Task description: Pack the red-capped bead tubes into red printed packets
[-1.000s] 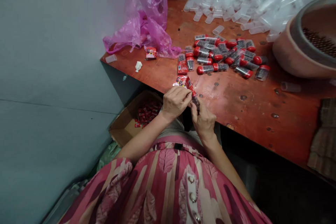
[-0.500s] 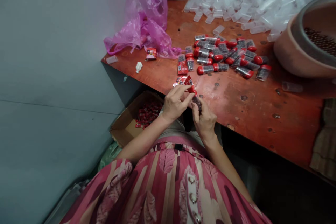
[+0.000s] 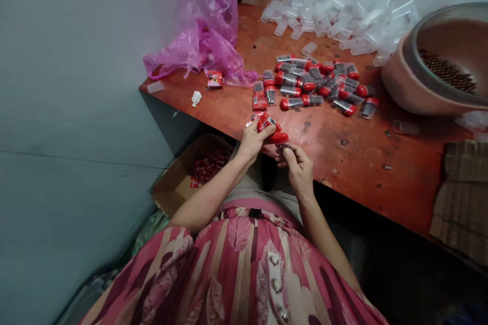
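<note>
Above the table's near edge, my left hand (image 3: 251,143) is closed, thumb on top, around a glossy red printed wrapper (image 3: 268,123). Just below that wrapper, a small clear tube (image 3: 283,147) with dark beads and a red cap (image 3: 279,138) lies tilted between my hands. My right hand (image 3: 299,163) pinches its clear end, and the fingers hide part of it. Whether the left fingers also touch the cap, I cannot tell. Beyond my hands, several filled tubes with red caps (image 3: 313,100) lie in a heap. Another red wrapper (image 3: 260,101) covers a tube beside them.
Empty clear tubes (image 3: 354,25) are piled at the back. A bowl (image 3: 404,86) of dark beads stands at right, near folded brown cloth or cardboard (image 3: 459,198). At left are a pink plastic bag (image 3: 213,40) and a red packet (image 3: 214,79). Below sits a carton (image 3: 171,183) of red packets.
The tube has tipped from steep to nearly sideways, its red cap now showing toward my left hand. My left fingers have closed on the wrapper. The view has shifted slightly right.
</note>
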{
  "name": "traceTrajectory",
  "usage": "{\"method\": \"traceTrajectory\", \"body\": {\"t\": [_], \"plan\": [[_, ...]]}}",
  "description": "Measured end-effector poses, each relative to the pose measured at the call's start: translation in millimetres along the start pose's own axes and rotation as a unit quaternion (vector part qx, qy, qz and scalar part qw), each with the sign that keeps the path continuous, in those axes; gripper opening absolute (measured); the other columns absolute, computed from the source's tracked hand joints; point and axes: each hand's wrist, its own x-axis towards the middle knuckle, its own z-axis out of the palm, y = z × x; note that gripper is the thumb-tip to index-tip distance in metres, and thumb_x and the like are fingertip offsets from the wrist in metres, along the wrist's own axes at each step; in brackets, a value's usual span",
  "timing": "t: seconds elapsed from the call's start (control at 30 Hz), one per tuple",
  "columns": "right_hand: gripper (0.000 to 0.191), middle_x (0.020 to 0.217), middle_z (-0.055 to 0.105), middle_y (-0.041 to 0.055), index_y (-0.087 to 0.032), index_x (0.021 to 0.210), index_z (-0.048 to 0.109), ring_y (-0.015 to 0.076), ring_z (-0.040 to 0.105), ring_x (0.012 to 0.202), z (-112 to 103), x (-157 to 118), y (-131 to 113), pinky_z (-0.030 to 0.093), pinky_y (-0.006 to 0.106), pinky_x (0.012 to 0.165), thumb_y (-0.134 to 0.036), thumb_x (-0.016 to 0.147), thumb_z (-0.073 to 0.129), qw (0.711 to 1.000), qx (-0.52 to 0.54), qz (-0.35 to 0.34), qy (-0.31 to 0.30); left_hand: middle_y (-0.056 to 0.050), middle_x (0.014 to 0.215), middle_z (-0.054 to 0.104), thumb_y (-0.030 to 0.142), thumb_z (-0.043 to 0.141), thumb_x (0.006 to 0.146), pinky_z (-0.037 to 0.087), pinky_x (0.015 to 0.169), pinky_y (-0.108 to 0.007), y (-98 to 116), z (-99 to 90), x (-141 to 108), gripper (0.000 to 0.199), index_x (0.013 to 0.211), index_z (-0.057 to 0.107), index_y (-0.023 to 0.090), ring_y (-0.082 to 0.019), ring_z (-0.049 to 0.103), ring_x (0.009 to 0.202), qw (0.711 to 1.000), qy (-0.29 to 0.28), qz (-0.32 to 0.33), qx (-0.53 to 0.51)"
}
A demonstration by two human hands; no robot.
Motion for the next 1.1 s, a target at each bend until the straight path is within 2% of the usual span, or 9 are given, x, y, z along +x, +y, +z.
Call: {"method": "traceTrajectory", "body": {"t": [0.1, 0.17, 0.3, 0.4, 0.5, 0.63, 0.77, 0.9, 1.1], "plan": [[0.034, 0.086, 0.069, 0.0039, -0.018, 0.102, 0.061, 0.0152, 0.064, 0.067, -12, 6, 3, 0.052, 0.03, 0.062, -0.045, 0.082, 0.054, 1.0, -0.008, 0.003, 0.02, 0.002, 0.069, 0.063, 0.036, 0.079, 0.057, 0.051, 0.061, -0.025, -1, 3.8, 3, 0.037, 0.079, 0.059, 0.014, -0.008, 0.058, 0.056, 1.0, 0.004, 0.005, -0.008], [0.034, 0.089, 0.069, 0.0058, -0.018, 0.101, 0.063, 0.0177, 0.063, 0.075, -24, 11, 5, 0.05, 0.033, 0.07, -0.045, 0.084, 0.051, 0.992, -0.11, -0.028, 0.063, 0.002, 0.068, 0.063, 0.036, 0.079, 0.057, 0.053, 0.06, -0.027, 1, 4.1, 4, 0.038, 0.08, 0.058, 0.015, -0.009, 0.058, 0.054, 1.0, 0.005, -0.015, -0.012], [0.035, 0.087, 0.066, 0.009, -0.017, 0.09, 0.068, 0.0217, 0.059, 0.08, -52, 24, 6, 0.045, 0.037, 0.075, -0.045, 0.084, 0.048, 0.916, -0.384, -0.066, 0.092, 0.0, 0.072, 0.064, 0.037, 0.077, 0.059, 0.054, 0.061, -0.029, 4, 2.9, 2, 0.038, 0.083, 0.058, 0.015, -0.012, 0.062, 0.058, 0.998, -0.011, -0.056, -0.007], [0.034, 0.093, 0.063, 0.012, -0.016, 0.09, 0.069, 0.0254, 0.057, 0.088, -63, 32, -1, 0.044, 0.041, 0.079, -0.044, 0.081, 0.052, 0.88, -0.459, -0.077, 0.094, -0.002, 0.071, 0.066, 0.039, 0.075, 0.061, 0.054, 0.06, -0.03, 5, 3.8, -1, 0.036, 0.082, 0.059, 0.014, -0.014, 0.063, 0.059, 0.997, -0.026, -0.072, 0.009], [0.037, 0.102, 0.063, 0.0124, -0.017, 0.1, 0.066, 0.0238, 0.058, 0.091, -60, 36, -12, 0.045, 0.041, 0.082, -0.045, 0.08, 0.055, 0.919, -0.357, -0.119, 0.118, -0.003, 0.069, 0.065, 0.042, 0.073, 0.062, 0.052, 0.058, -0.028, 3, 6.6, -3, 0.035, 0.078, 0.062, 0.012, -0.012, 0.061, 0.058, 0.995, -0.049, -0.07, 0.057], [0.035, 0.094, 0.067, 0.0057, -0.02, 0.102, 0.064, 0.0159, 0.061, 0.076, -45, 36, -30, 0.05, 0.032, 0.07, -0.045, 0.078, 0.059, 0.993, -0.102, -0.061, 0.01, 0.001, 0.058, 0.059, 0.044, 0.073, 0.062, 0.043, 0.053, -0.02, 0, 11.5, -6, 0.034, 0.067, 0.062, 0.011, -0.007, 0.053, 0.052, 0.987, -0.076, -0.025, 0.137], [0.035, 0.077, 0.066, -0.0003, -0.019, 0.098, 0.064, 0.0099, 0.057, 0.06, -34, 39, -38, 0.047, 0.025, 0.058, -0.037, 0.068, 0.071, 0.999, 0.023, -0.002, -0.041, 0.002, 0.057, 0.058, 0.043, 0.075, 0.06, 0.04, 0.052, -0.019, 1, 15.5, -8, 0.033, 0.066, 0.064, 0.012, -0.007, 0.05, 0.052, 0.98, -0.125, -0.019, 0.154], [0.03, 0.055, 0.054, -0.0071, -0.017, 0.089, 0.065, 0.0057, 0.046, 0.045, -30, 41, -36, 0.041, 0.02, 0.047, -0.028, 0.063, 0.074, 0.998, 0.053, 0.015, 0.013, 0.003, 0.05, 0.052, 0.047, 0.074, 0.06, 0.037, 0.05, -0.019, 1, 16.4, -10, 0.038, 0.055, 0.059, 0.012, -0.006, 0.046, 0.047, 0.987, -0.09, -0.02, 0.13], [0.026, 0.062, 0.058, -0.0056, -0.018, 0.089, 0.062, 0.0066, 0.052, 0.051, -24, 36, -18, 0.046, 0.021, 0.053, -0.029, 0.067, 0.071, 0.994, 0.077, 0.014, 0.077, 0.0, 0.065, 0.058, 0.053, 0.071, 0.062, 0.048, 0.06, -0.025, -4, 14.9, -20, 0.042, 0.07, 0.062, 0.013, -0.011, 0.056, 0.061, 0.987, -0.118, -0.1, 0.046]]}}
